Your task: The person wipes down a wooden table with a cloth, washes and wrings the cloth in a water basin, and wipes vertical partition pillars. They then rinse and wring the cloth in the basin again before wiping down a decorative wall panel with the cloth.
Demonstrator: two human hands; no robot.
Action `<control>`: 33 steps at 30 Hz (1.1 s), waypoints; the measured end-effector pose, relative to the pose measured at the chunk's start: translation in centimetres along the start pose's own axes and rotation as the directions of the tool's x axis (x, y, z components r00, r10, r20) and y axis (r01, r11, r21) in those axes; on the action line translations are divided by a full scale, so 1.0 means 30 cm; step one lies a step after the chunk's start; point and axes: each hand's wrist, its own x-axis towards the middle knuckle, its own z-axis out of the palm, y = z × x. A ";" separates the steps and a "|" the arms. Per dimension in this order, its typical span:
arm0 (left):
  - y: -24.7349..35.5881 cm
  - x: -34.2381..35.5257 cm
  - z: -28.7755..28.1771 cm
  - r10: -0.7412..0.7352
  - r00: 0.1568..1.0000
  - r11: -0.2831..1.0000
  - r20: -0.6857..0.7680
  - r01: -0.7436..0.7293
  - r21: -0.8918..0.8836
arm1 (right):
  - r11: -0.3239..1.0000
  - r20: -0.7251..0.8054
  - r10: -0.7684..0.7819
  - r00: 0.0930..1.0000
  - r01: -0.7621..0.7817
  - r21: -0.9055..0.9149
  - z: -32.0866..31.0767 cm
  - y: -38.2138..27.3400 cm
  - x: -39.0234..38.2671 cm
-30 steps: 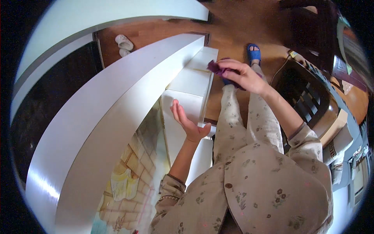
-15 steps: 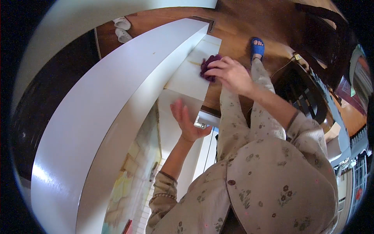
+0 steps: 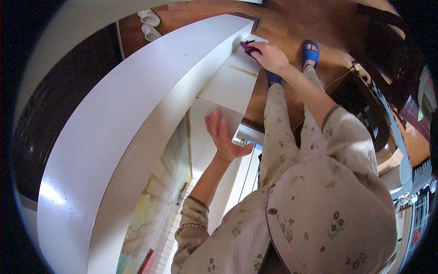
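A: Where is the cloth [image 3: 249, 47]?

B: At the far end of the white ledge [image 3: 226, 89], close to where the ledge meets the long white panel [image 3: 137, 86]. It is dark purple and bunched up.

A: Which hand has it?

B: The right hand [image 3: 272, 57]. Its fingers are closed around the bundle, a narrow grip, and the arm reaches out straight ahead. Part of the cloth pokes out past the fingers on the left.

A: And the left hand [image 3: 226, 142]?

B: That one is wide open, fingers pointing up and thumb stuck out to the right. It is in front of the nearer part of the ledge; I can't tell whether it touches the surface.

A: What is that mark on the ledge?

B: A yellowish strip [image 3: 243, 71] running across the top, between the two hands and nearer the cloth.

A: Anything on the floor [image 3: 283, 27]?

B: A pair of white shoes [image 3: 150, 25] beyond the panel, up on the left. To the right of the ledge, the person's feet are in blue slippers [image 3: 310, 55].
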 end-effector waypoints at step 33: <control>-0.036 -0.006 0.035 0.003 0.998 0.992 -0.064 -0.012 -0.127 | -0.078 -0.004 0.086 0.996 0.011 0.997 -0.360 -0.273 -0.920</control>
